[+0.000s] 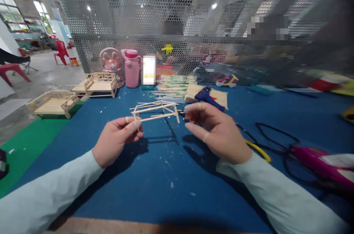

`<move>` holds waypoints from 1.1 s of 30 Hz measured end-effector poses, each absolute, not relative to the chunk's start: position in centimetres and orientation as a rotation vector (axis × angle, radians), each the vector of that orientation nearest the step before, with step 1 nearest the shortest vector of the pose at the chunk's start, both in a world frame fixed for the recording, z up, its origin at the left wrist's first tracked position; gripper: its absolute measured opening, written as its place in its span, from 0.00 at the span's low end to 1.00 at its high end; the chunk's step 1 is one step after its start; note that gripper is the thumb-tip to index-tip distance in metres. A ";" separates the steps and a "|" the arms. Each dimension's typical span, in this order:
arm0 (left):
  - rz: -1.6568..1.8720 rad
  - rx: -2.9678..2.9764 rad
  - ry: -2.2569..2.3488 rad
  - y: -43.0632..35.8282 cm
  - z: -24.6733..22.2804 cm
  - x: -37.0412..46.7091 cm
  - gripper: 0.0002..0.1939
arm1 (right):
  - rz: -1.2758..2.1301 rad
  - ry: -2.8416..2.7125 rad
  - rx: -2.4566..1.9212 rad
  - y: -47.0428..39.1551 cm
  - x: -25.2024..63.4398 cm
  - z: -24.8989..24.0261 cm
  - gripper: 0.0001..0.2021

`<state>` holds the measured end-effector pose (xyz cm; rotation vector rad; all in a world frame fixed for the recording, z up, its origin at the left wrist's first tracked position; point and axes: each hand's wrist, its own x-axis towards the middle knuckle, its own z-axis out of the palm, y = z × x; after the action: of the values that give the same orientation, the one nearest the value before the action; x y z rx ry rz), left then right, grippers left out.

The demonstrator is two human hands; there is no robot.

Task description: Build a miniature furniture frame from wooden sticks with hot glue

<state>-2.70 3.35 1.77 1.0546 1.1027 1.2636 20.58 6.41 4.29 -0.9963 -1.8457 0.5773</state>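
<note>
My left hand (121, 136) pinches the left end of a small stick frame (156, 119) between thumb and fingers. The frame is built of thin pale wooden sticks and is held up above the blue tabletop (166, 204). Just beyond its right end is my right hand (215, 128), thumb and fingers apart, apparently not touching it. A small dark tip (182, 113) shows by the right fingertips; whether it lies behind them or touches them I cannot tell. Behind the right hand lies a dark blue tool (208, 97), partly hidden by that hand.
Finished-looking miniature stick furniture (101, 85) stands at the back left, with another piece (52, 104) in front. A pink bottle (132, 69), a lit screen (149, 69) and bundled sticks (175, 84) line the perforated metal partition (116, 12). Black cables and a magenta tool (318, 158) lie right.
</note>
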 end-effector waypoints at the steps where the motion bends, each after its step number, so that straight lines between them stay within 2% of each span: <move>1: 1.252 1.059 1.089 3.4 1.7 -2.8 0.18 | 0.670 -1.798 -0.985 6.5 20.2 3.9 0.12; 5: 1.204 1.066 1.067 3.8 1.4 -3.1 0.19 | 0.885 -1.711 -0.902 6.9 19.7 3.0 0.14; 11: 1.149 1.059 1.051 4.8 0.7 -3.7 0.19 | 1.030 -1.729 -0.831 5.8 19.2 3.1 0.09; 23: 1.037 0.953 0.976 5.3 0.0 -3.8 0.20 | 1.756 -1.434 -0.760 5.3 18.7 2.9 0.15; 33: 1.024 0.976 0.971 5.2 0.0 -3.6 0.19 | 1.887 -1.346 -0.715 5.2 18.9 3.0 0.13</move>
<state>-3.63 5.19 -0.01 0.9765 0.9707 1.0244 18.89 5.21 3.02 -0.7147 -1.3461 1.8870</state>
